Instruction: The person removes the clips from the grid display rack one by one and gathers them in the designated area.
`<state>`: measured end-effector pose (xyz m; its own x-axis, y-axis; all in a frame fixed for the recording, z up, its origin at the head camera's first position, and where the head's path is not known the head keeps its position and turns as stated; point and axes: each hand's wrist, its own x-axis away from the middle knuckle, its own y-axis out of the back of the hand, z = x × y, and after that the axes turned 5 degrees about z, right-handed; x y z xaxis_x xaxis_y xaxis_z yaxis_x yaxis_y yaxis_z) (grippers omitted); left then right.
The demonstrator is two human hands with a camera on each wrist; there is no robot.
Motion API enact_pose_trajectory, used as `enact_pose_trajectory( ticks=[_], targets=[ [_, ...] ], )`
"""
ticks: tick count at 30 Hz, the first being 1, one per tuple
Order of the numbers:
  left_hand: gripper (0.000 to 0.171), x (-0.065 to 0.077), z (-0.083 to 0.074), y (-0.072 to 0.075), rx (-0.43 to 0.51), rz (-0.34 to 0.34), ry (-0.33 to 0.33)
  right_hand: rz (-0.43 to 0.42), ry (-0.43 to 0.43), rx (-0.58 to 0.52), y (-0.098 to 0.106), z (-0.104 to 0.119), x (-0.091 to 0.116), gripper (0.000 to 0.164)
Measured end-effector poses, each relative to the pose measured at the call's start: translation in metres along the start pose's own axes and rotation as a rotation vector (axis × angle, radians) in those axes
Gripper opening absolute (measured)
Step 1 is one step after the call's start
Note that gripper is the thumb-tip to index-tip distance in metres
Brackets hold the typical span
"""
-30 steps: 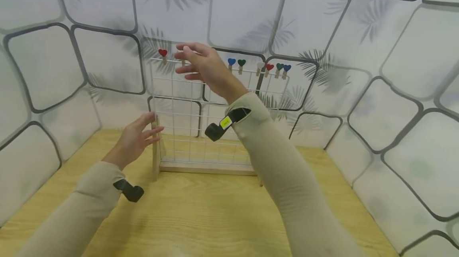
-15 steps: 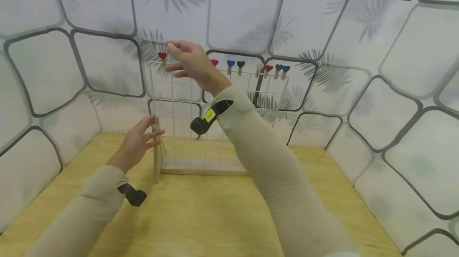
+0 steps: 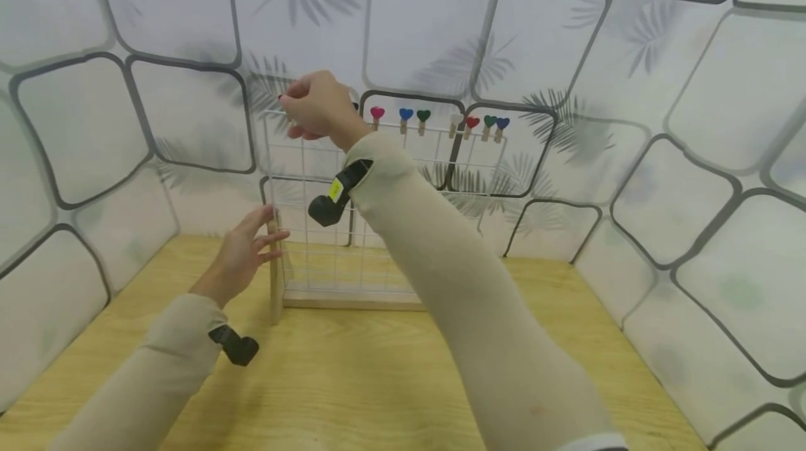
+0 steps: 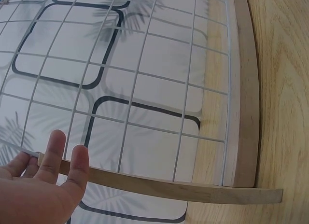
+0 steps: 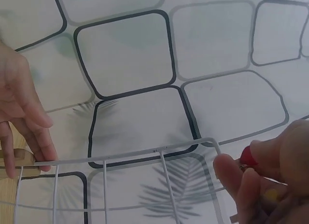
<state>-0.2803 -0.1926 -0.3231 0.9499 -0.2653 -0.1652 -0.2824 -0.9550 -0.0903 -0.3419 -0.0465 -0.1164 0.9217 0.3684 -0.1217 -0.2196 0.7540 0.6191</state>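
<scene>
A white wire grid rack [image 3: 362, 248] on a wooden stand stands upright on the table. Heart-topped wooden clothespins line its top wire. At its upper left corner my right hand [image 3: 321, 107] pinches a clothespin with a red heart [image 5: 248, 156]; fingers hide most of the pin. My left hand [image 3: 236, 255] holds the rack's left wooden post [image 4: 169, 186] near the post's upper end. Two of its fingers [image 4: 77, 173] stretch across in front of the post, while others reach the side wire.
Along the top wire sit pink [image 3: 377, 113], blue [image 3: 406, 115] and dark green [image 3: 424, 116] heart clothespins, with several more to the right. A wood-grain table [image 3: 352, 374] lies in front. Patterned walls [image 3: 428, 24] enclose the back and sides.
My right hand has moved left along the top wire to the red heart clothespin, and its fingers have closed on it. The left hand has stayed at the post.
</scene>
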Motion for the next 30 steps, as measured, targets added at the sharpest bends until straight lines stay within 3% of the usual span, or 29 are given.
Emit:
enact_pose_trajectory(
  ticks=[4, 8, 13, 17, 19, 23, 26, 30],
  targets=[
    [0.069, 0.001, 0.001, -0.001, 0.014, -0.005, -0.004, -0.065, -0.015, 0.1, -0.008, -0.001, -0.003, 0.025],
    [0.068, 0.0, 0.003, 0.0, 0.021, -0.005, -0.011, -0.129, -0.02, 0.105, -0.013, -0.004, -0.003, 0.01],
    [0.067, -0.001, 0.003, 0.001, 0.014, -0.008, -0.011, -0.184, -0.006, -0.035, -0.018, -0.005, -0.002, 0.006],
    [0.067, 0.0, 0.002, 0.002, 0.01, -0.008, -0.009, -0.202, 0.062, -0.204, -0.019, -0.002, 0.001, 0.006],
    [0.067, 0.0, 0.001, 0.002, 0.004, -0.007, -0.005, -0.178, 0.107, -0.281, -0.016, -0.001, 0.005, 0.006],
    [0.067, 0.001, 0.0, 0.004, -0.011, -0.009, 0.004, -0.078, 0.152, -0.313, -0.005, -0.004, 0.018, 0.011],
    [0.066, 0.002, -0.001, 0.004, -0.016, -0.014, 0.013, -0.004, 0.154, -0.309, 0.005, -0.014, 0.029, 0.017],
    [0.066, 0.002, -0.003, 0.0, -0.005, -0.018, 0.019, 0.027, 0.135, -0.37, 0.016, -0.035, 0.042, 0.023]
  ],
)
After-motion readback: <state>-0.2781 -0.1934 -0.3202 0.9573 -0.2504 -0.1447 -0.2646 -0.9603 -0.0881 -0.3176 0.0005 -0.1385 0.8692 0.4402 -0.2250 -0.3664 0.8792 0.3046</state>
